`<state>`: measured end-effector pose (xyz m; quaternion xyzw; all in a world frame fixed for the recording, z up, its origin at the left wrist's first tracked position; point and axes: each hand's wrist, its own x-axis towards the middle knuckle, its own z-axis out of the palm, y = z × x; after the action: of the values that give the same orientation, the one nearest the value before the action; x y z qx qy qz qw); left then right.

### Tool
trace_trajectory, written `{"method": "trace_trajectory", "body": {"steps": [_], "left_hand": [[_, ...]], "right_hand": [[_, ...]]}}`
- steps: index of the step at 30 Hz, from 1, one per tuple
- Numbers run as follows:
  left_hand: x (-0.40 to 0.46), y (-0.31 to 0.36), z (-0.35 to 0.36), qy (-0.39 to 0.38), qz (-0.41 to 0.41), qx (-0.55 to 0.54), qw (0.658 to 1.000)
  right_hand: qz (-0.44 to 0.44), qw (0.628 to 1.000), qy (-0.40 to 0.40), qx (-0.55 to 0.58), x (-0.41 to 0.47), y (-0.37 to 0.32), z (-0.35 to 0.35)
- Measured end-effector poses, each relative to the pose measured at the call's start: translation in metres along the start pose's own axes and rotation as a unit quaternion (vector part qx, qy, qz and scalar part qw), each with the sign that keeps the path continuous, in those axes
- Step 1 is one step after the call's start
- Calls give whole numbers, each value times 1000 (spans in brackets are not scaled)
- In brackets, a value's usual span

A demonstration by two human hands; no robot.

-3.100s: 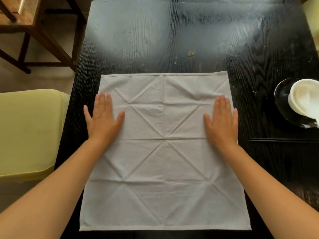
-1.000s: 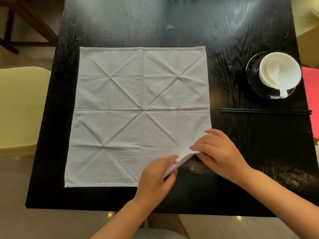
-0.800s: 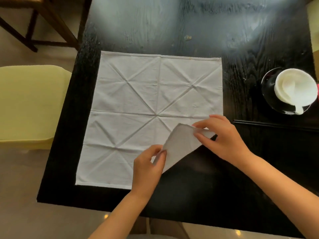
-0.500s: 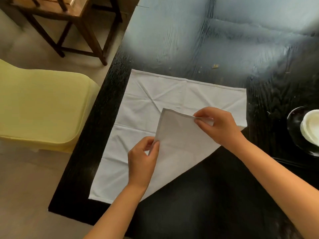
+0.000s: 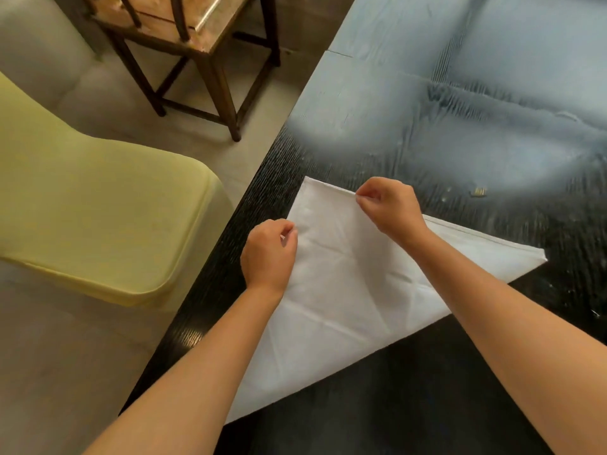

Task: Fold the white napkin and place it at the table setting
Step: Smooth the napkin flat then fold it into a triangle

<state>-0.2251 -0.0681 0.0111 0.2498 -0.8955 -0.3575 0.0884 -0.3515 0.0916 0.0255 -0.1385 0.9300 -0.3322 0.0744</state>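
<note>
I think this is a dining room, maybe in a restaurant or a home. I see a long black wooden table (image 5: 410, 405) with strong grain, a chair with a yellow fabric cover (image 5: 98, 218) pushed beside it, and a brown wooden chair (image 5: 193, 44) standing on a pale floor (image 5: 65, 356). A white cloth napkin (image 5: 345, 297) lies on the table.

White cloth on a black bench

The napkin (image 5: 345, 290) is plain white; the bench (image 5: 410, 405) is black with fine wood grain and a pale bluish sheen; beside it a pale yellow chair cover (image 5: 98, 218), a brown wooden chair (image 5: 203, 44), grey floor (image 5: 49, 372)
</note>
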Motion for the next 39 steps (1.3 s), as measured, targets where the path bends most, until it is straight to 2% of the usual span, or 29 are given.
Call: {"method": "trace_trajectory", "body": {"steps": [10, 17, 27, 39], "left_hand": [[19, -7, 9, 38, -41, 41, 998], [20, -8, 11, 36, -23, 32, 999], [27, -5, 5, -73, 80, 32, 994], [-49, 4, 4, -186, 185, 48, 964]], "right_hand": [[-36, 995, -2, -91, 24, 3, 22], [-75, 989, 31, -122, -2, 47, -11], [62, 988, 112, -86, -110, 71, -20], [201, 959, 177, -89, -263, 67, -6]]}}
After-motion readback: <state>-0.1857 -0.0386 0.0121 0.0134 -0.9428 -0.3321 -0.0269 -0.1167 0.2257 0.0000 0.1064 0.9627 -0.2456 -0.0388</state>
